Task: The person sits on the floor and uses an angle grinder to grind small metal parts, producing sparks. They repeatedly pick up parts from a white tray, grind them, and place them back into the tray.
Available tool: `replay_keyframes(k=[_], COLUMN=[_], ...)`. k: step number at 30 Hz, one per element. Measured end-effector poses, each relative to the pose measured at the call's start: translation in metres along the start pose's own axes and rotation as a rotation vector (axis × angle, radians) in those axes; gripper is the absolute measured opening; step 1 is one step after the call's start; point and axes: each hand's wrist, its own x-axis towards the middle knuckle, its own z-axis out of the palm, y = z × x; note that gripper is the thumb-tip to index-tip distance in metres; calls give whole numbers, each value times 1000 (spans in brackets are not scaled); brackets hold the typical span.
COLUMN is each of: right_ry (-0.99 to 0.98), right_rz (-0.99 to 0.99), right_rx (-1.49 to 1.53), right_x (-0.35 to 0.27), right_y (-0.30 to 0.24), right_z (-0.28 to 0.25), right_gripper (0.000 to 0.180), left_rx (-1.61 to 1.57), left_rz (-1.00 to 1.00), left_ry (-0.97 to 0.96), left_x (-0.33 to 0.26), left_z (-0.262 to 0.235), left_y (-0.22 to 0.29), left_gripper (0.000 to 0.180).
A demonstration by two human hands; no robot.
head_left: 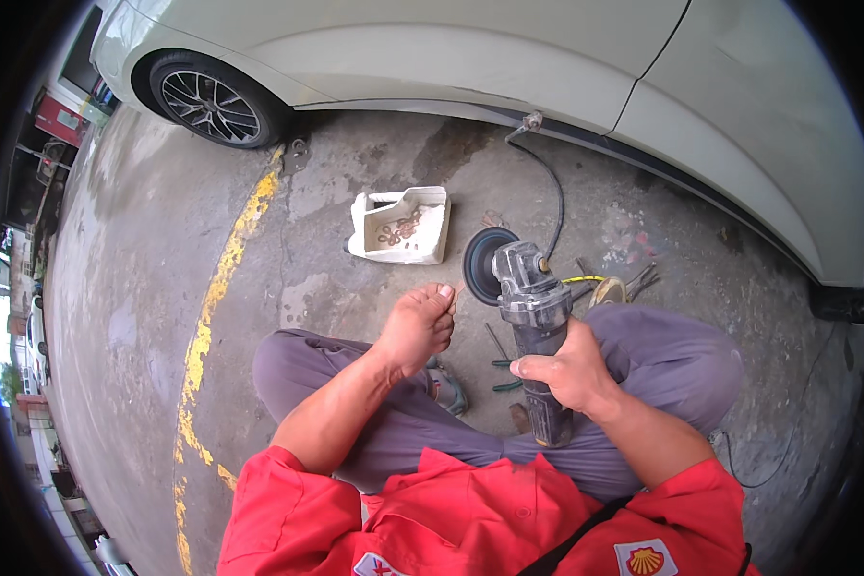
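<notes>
My right hand is wrapped round the dark body of an angle grinder, which stands tilted over my lap with its head away from me. The grinder's round dark disc faces left, toward my other hand. Close beside the disc, my left hand is closed in a pinch on a small, thin copper-coloured piece; its full shape is hidden by the fingers. Whether the piece touches the disc I cannot tell. Just beyond sits a cut-open white plastic jug with several copper-coloured rings inside.
A pale car stands along the far side, with a dark hose or cable running from its sill toward the grinder. Green-handled pliers and thin rods lie between my legs. Several tools lie beyond my right knee.
</notes>
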Motion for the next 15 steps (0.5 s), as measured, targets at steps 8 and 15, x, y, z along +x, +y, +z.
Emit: replay_keyframes(k=[8,15], right_ry=[-13,-38], right_rz=[-63,-9], right_rx=[-16,-12], right_x=[2,3], right_y=[0,-2], right_z=[3,1], right_gripper=[32,38], left_rx=[-24,-59], left_rz=[-27,-33], left_ry=[-66,-79], left_x=[1,0], left_z=[-4,-5], left_y=[2,6], left_gripper=[29,28])
